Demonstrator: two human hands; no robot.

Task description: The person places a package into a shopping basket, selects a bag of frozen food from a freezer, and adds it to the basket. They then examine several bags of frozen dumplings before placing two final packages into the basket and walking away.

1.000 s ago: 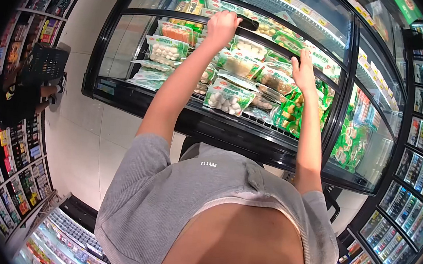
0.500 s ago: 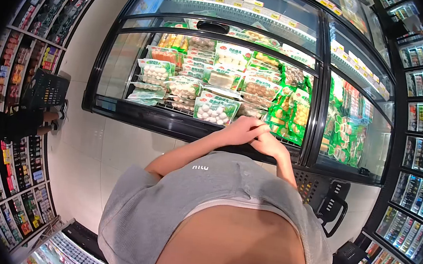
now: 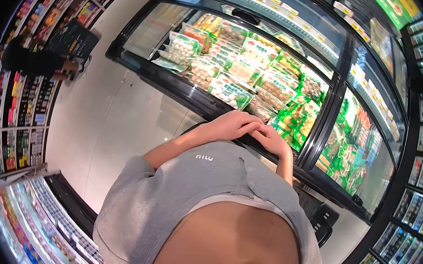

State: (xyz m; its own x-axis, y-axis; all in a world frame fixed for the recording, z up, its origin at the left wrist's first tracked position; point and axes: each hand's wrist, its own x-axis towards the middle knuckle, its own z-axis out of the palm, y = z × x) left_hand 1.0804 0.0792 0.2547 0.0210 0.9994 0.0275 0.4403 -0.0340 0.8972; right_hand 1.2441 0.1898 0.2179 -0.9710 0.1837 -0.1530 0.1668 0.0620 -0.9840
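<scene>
Head view: left fingers [image 3: 249, 124] touch right fingers [image 3: 262, 132], both seemingly half-curled.

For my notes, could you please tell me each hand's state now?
Left hand: touching the right hand, no item visible; grip unclear.
Right hand: touching the left, no item visible; grip unclear.

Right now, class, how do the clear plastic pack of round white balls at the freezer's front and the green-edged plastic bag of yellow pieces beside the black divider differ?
The white-ball pack shows pale contents; the yellow-piece bag shows yellow ones.
The white-ball pack looks broad and short; the yellow-piece bag looks tall and narrow.
Both have green on their packaging.
</scene>
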